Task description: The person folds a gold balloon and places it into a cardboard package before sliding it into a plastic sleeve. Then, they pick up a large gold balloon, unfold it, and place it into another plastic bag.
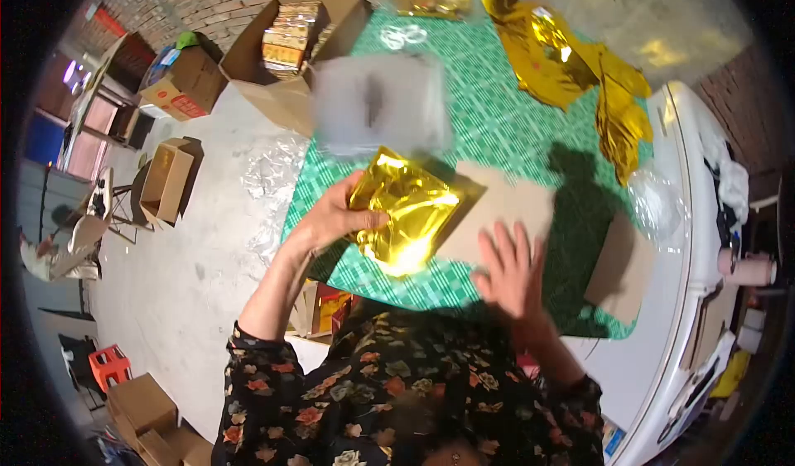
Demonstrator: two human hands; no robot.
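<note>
A shiny gold foil packet (411,213) is gripped in my left hand (335,218), thumb across its face and fingers behind it. It is held over the near left part of the green patterned tablecloth (489,135). To the right, my right hand (513,269) has its fingers spread, its fingertips over the lower edge of a flat piece of brown cardboard (505,205). Just beyond the packet lies a stack of clear plastic bags or sheets (381,106), blurred in this view.
An open carton (286,106) of small boxes stands at the back left. Gold foil sheets (555,60) lie at the back right. A second cardboard piece (621,267) and a clear plastic bundle (656,205) are near the right edge. A person (62,251) is at the far left.
</note>
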